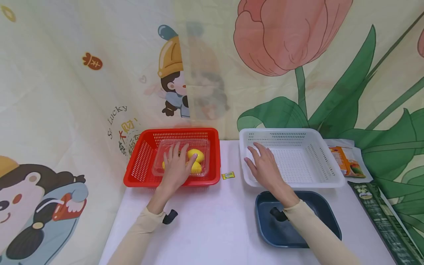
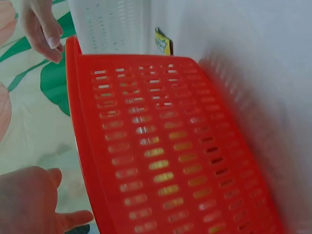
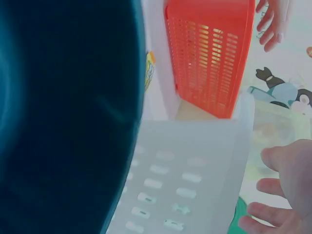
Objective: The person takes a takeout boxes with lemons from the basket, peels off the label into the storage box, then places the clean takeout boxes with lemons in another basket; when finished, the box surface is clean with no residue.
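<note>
My left hand [image 1: 175, 170] is over the red basket [image 1: 216, 158], fingers spread and holding nothing. Beneath it in the basket lies a clear plastic box [image 1: 158, 152] with several round yellow pieces [image 1: 196, 155], partly covered by the hand. In the left wrist view, the hand [image 2: 29, 200] appears above the basket rim. My right hand [image 1: 266, 171] hovers at the left part of the white basket [image 1: 294, 162], its fingers loosely apart with nothing between them. The right wrist view shows that hand [image 3: 292, 190] beyond the white basket's rim.
Between the baskets lies a small yellow-green wrapped packet [image 1: 228, 175]. A dark blue tray [image 1: 281, 239] stands in front of the white basket, below my right forearm. At the right are an orange packet [image 1: 346, 162] and a long dark green packet [image 1: 381, 213]. Printed curtains [image 1: 212, 92] hang behind.
</note>
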Demonstrator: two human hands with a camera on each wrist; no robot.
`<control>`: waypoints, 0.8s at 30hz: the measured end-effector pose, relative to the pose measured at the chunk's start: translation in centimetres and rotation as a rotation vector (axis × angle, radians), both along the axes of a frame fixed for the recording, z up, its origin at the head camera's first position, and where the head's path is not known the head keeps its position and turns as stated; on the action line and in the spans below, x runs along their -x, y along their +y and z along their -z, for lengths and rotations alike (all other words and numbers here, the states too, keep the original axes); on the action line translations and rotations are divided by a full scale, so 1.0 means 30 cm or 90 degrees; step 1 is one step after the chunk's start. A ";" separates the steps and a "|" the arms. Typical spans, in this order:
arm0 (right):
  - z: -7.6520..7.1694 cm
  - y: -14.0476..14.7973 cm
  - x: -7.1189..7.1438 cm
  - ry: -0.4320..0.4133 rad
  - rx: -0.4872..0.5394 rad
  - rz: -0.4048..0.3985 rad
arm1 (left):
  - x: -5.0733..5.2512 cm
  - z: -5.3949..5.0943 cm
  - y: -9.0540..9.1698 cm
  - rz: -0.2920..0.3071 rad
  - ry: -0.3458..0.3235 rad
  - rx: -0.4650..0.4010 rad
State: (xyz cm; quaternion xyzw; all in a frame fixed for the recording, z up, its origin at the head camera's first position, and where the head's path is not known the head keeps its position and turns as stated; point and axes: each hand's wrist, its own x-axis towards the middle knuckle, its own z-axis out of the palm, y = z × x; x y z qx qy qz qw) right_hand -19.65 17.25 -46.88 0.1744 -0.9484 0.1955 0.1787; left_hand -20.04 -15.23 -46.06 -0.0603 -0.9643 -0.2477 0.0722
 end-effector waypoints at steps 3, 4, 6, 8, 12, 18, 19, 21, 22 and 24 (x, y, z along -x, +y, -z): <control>-0.005 -0.016 0.002 0.030 0.014 -0.012 | 0.008 0.001 -0.032 -0.009 0.008 -0.012; -0.008 -0.022 0.003 0.038 0.017 -0.015 | 0.009 0.002 -0.043 -0.012 0.010 -0.014; -0.012 -0.034 0.003 0.045 0.025 -0.019 | 0.012 0.002 -0.066 -0.019 0.014 -0.023; -0.017 -0.047 0.002 0.050 0.034 -0.023 | 0.016 0.000 -0.089 -0.025 0.018 -0.030; -0.028 -0.076 -0.004 0.059 0.053 -0.028 | 0.021 -0.020 -0.131 -0.041 0.017 -0.050; -0.051 -0.124 -0.007 0.054 0.075 -0.041 | 0.038 -0.074 -0.183 -0.060 -0.025 -0.069; -0.055 -0.132 -0.006 0.050 0.078 -0.044 | 0.043 -0.082 -0.190 -0.059 -0.034 -0.070; -0.062 -0.148 -0.006 0.042 0.087 -0.049 | 0.054 -0.096 -0.204 -0.054 -0.056 -0.073; -0.064 -0.157 -0.005 0.037 0.092 -0.052 | 0.060 -0.103 -0.210 -0.050 -0.066 -0.080; -0.066 -0.175 -0.005 0.026 0.104 -0.056 | 0.069 -0.113 -0.222 -0.042 -0.090 -0.095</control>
